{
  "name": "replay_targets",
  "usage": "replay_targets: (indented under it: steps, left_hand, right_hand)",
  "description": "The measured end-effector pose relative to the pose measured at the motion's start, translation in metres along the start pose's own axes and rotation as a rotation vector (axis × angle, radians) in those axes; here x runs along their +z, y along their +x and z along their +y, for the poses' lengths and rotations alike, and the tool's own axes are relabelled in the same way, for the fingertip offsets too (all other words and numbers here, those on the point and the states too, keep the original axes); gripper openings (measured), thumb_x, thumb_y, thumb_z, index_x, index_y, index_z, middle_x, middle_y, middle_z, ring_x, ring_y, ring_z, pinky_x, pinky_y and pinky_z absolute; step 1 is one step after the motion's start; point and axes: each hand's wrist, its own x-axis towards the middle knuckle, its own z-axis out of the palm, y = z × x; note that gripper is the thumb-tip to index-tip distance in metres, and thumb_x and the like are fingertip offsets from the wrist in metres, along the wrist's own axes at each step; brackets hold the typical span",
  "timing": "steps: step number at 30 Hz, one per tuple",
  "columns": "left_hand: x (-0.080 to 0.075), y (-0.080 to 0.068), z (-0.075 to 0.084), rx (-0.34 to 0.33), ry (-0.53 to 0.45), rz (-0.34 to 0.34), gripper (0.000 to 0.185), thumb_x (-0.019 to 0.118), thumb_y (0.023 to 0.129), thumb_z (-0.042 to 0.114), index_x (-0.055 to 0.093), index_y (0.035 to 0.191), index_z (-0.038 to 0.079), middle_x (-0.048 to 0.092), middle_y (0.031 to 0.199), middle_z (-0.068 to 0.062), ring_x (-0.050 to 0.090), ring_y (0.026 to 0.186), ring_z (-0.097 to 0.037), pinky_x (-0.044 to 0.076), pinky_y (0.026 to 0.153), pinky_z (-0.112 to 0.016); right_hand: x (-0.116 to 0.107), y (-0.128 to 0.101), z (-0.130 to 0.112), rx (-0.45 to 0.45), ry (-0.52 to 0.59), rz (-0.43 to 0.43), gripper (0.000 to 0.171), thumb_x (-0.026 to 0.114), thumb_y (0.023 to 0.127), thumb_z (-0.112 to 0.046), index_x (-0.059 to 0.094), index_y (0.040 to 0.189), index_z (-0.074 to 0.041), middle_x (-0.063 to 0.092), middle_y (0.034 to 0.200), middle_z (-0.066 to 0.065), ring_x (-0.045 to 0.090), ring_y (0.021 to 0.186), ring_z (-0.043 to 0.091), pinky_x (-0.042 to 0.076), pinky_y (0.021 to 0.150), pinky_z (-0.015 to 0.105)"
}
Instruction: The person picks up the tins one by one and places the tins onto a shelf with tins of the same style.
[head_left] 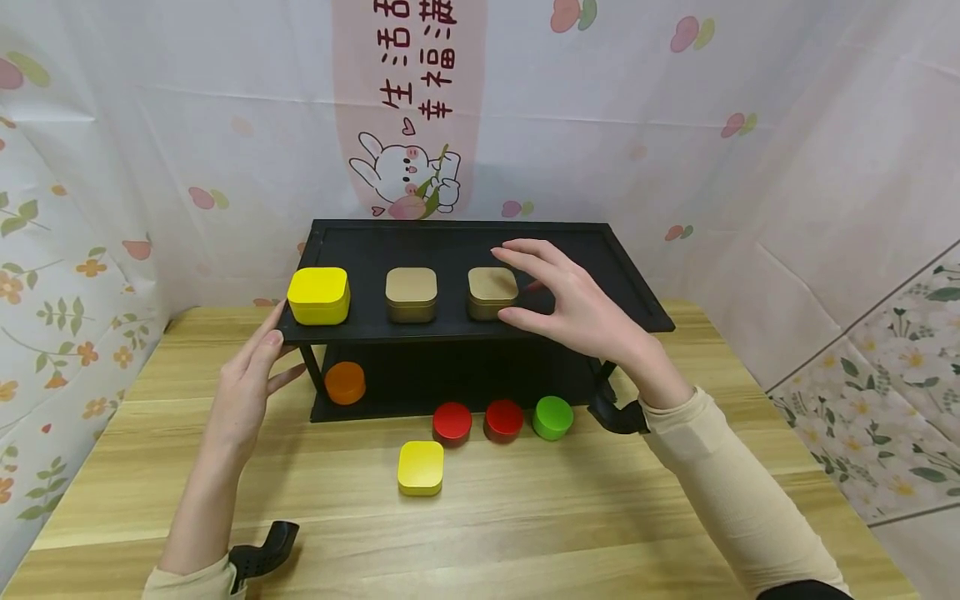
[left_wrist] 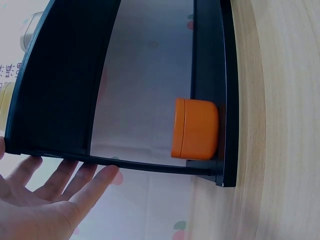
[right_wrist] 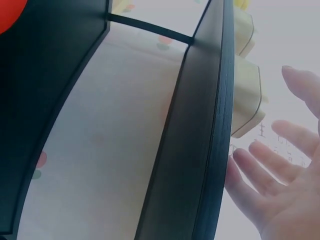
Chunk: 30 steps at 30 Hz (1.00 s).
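right hand (head_left: 581, 304) spread, hovering beside the right gold tin (head_left: 492, 292) on the shelf top (head_left: 637, 287) | left hand (head_left: 251, 379) flat-fingered at the shelf's left corner | advice: brace the shelf, pinch the tin's sides squarely

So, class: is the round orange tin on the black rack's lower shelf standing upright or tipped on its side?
Tipped on its side: the round orange tin shows its circular face forward, resting on its curved wall.
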Motion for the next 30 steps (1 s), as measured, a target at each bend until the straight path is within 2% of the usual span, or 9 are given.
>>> replay_targets:
  steps: [8,16,20,25,30]
  left_hand:
    - [0.0,0.003,0.001,-0.019,0.041,0.009,0.051,0.041,0.11,0.046,0.035,0.16,0.035,0.027,0.172,0.001,0.048,0.139,-0.015,0.056,0.09,-0.01]
    - [0.0,0.001,0.001,-0.017,0.058,0.004,0.052,0.039,0.11,0.046,0.034,0.16,0.034,0.026,0.172,0.0,0.05,0.131,-0.005,0.055,0.09,-0.009]
    - [0.0,0.0,0.0,-0.015,0.062,0.004,0.052,0.039,0.11,0.046,0.034,0.16,0.034,0.027,0.172,-0.001,0.051,0.128,-0.005,0.055,0.09,-0.01]
    - [0.0,0.0,0.0,-0.018,0.06,0.003,0.052,0.039,0.111,0.046,0.033,0.161,0.034,0.026,0.172,-0.001,0.049,0.136,-0.012,0.055,0.09,-0.009]
    - [0.001,0.0,0.0,-0.013,0.064,0.005,0.052,0.038,0.111,0.046,0.033,0.161,0.034,0.026,0.172,-0.003,0.051,0.127,-0.004,0.055,0.09,-0.009]
  right_hand:
    - [0.006,-0.014,-0.002,-0.037,0.024,0.157,0.066,0.082,0.089,-0.016,0.055,0.15,-0.017,0.05,0.154,0.006,0.05,0.138,0.02,0.058,0.1,0.042]
    - [0.018,-0.032,-0.005,-0.059,0.035,0.278,0.06,0.083,0.086,-0.012,0.062,0.142,-0.012,0.055,0.145,0.006,0.054,0.129,0.018,0.056,0.095,0.03]
    - [0.023,-0.041,-0.006,-0.076,0.045,0.303,0.057,0.083,0.085,-0.008,0.064,0.139,-0.009,0.058,0.139,0.008,0.056,0.123,0.019,0.055,0.093,0.025]
    - [0.028,-0.052,-0.009,-0.099,0.072,0.308,0.056,0.083,0.084,-0.005,0.065,0.136,-0.007,0.06,0.133,0.009,0.059,0.117,0.02,0.055,0.091,0.022]
    - [0.033,-0.06,-0.013,-0.119,0.083,0.288,0.054,0.083,0.083,-0.004,0.066,0.135,-0.006,0.061,0.129,0.007,0.061,0.109,0.019,0.056,0.089,0.023]
